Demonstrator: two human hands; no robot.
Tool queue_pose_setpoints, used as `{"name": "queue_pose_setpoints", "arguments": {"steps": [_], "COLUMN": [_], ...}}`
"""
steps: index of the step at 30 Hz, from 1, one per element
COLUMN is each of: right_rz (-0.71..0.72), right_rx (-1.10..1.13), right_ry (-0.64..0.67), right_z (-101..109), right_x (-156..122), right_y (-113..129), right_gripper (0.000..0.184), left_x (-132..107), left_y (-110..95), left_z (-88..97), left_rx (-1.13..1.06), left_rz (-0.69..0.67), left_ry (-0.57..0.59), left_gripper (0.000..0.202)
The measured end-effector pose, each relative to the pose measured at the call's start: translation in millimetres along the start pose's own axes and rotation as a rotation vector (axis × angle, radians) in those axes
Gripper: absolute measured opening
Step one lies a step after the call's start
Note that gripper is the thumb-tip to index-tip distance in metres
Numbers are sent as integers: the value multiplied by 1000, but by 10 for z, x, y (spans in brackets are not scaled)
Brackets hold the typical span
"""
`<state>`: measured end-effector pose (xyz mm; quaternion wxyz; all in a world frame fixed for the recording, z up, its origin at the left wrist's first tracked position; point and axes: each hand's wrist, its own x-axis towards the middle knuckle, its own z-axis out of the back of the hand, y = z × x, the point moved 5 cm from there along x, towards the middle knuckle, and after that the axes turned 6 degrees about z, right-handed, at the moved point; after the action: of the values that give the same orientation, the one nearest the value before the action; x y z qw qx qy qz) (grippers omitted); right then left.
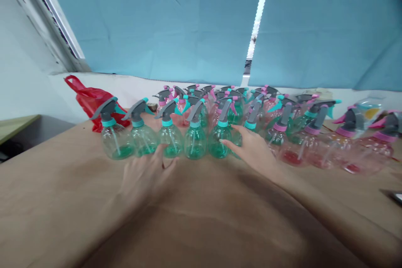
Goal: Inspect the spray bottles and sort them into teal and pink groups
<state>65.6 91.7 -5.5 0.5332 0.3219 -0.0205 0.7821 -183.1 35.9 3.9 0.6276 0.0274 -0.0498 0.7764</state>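
Note:
A front row of round clear spray bottles stands across the wooden table. The left ones are green with turquoise collars, such as the green spray bottle; those at the right are pink, such as the pink spray bottle. Low in front of the green bottles is my left hand, smeared by motion, thumb and forefinger apart, holding nothing I can see. My right hand reaches to another green spray bottle, its thumb tip over that bottle's right side and its forefinger spread above. Whether it touches is unclear. It partly hides the bottle behind it.
More spray bottles with pink and turquoise nozzles crowd behind the front row. A red plastic bag sits at the left. Behind the table hangs a blue curtain. A dark-edged flat object lies at the right edge.

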Motion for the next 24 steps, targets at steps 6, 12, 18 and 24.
{"name": "queue_pose_setpoints", "arguments": {"steps": [6, 12, 18, 24], "right_rz": [-92, -116, -133, -134], "right_rx": [39, 43, 30, 16], "right_ry": [76, 87, 89, 105], "right_z": [-231, -305, -281, -256], "right_x": [198, 271, 263, 239], "right_y": [39, 33, -18, -59], "right_gripper": [83, 69, 60, 61], "left_x": [-297, -482, -491, -456], "left_y": [-251, -414, -485, -526], "left_z": [-63, -50, -118, -208], "left_rx": [-8, -29, -2, -1], "left_rz": [-128, -202, -228, -229], "left_ry": [79, 137, 155, 164], "left_gripper": [44, 38, 41, 44]}}
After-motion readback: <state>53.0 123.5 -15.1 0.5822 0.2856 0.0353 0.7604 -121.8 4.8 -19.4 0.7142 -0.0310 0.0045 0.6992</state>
